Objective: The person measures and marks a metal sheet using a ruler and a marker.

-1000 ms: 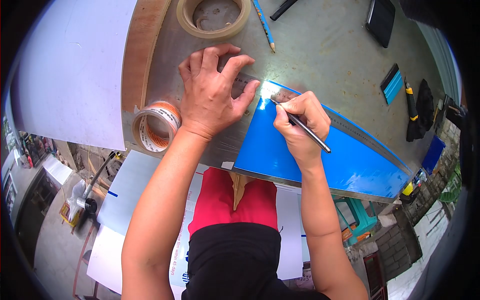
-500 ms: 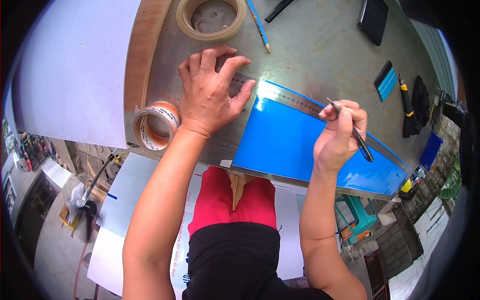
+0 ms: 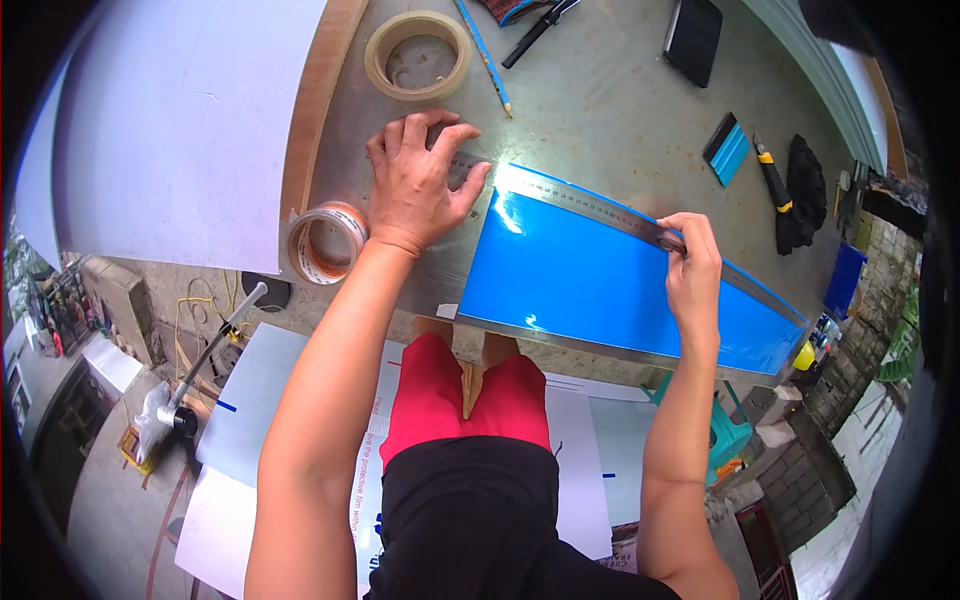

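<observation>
On metal tbl (image 3: 600, 100), w/ blue sheet (image 3: 580, 265) flat at near edge & steel ruler (image 3: 590, 203) along its far side, holding L hand (image 3: 418, 187) half-open over ruler end, pinching w/ R hand (image 3: 696, 260) dark tool (image 3: 672, 242) at ruler.

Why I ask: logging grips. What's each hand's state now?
Left hand: open, curved over the long silver metal ruler.
Right hand: closed, holding a dark pen-like tool, mostly hidden.

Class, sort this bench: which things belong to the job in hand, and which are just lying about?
Apparently in use:
ruler, at the left hand
blue sheet
dark tool, in the right hand

Apparently lying about:
clear tape roll
printed tape roll
pencil
phone
scraper
cutter
</observation>
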The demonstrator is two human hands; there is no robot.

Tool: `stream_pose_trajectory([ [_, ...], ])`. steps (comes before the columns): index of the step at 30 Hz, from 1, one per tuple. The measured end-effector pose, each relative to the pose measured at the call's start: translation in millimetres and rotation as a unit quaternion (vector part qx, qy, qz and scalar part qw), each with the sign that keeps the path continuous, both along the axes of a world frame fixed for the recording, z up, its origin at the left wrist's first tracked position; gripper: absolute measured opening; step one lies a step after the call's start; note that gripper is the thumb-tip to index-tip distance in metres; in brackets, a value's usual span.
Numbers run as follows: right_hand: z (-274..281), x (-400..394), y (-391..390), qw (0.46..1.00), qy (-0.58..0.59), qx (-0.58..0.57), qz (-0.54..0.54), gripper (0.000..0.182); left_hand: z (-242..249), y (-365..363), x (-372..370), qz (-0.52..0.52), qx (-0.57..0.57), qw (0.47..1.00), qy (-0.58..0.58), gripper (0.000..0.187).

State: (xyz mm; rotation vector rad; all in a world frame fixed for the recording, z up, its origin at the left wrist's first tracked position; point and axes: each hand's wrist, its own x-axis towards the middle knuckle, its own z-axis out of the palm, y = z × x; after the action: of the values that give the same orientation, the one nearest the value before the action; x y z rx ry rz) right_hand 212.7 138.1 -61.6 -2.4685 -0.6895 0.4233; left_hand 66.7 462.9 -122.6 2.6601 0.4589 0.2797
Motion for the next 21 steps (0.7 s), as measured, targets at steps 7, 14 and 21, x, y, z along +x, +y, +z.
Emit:
stream_pose_trajectory([
  [7,2,18,-27,0.995,-0.001,-0.095,0.027,0.031,1,0,0,0.002,0.001,1.000,0.004,0.042],
  [14,-4,24,-29,0.994,-0.016,-0.094,0.049,0.034,2,0,-1,-0.008,0.008,1.000,-0.003,0.042],
  [21,-13,26,-34,0.993,-0.023,-0.095,0.058,0.031,13,-4,-7,-0.022,-0.013,1.000,0.002,0.045],
])
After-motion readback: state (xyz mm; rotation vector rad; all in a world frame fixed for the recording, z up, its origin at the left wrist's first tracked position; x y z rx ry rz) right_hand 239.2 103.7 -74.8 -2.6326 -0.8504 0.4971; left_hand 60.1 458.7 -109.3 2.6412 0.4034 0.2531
